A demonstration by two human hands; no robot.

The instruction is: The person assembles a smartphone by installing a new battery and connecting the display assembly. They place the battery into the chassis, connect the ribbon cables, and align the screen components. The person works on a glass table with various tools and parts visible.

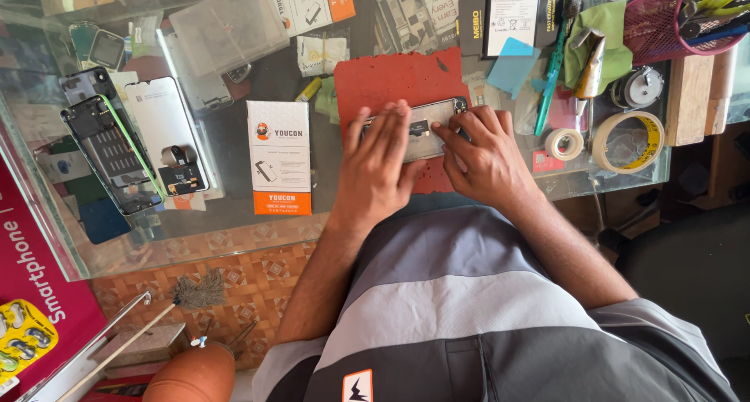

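red mat | white-and-orange box | yellow tape roll | green cloth | pink basket

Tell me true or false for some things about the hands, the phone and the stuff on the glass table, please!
1. Both hands, left hand and right hand, are on the opened phone. True.
2. The phone lies on a blue mat. False: it lies on a red mat.
3. A white and orange box lies to the left of the left hand. True.
4. The rolls of tape sit left of the phone. False: they are on its right, near the glass table's edge.
5. The right hand holds a screwdriver. False: no tool shows in it; its fingers press on the phone.
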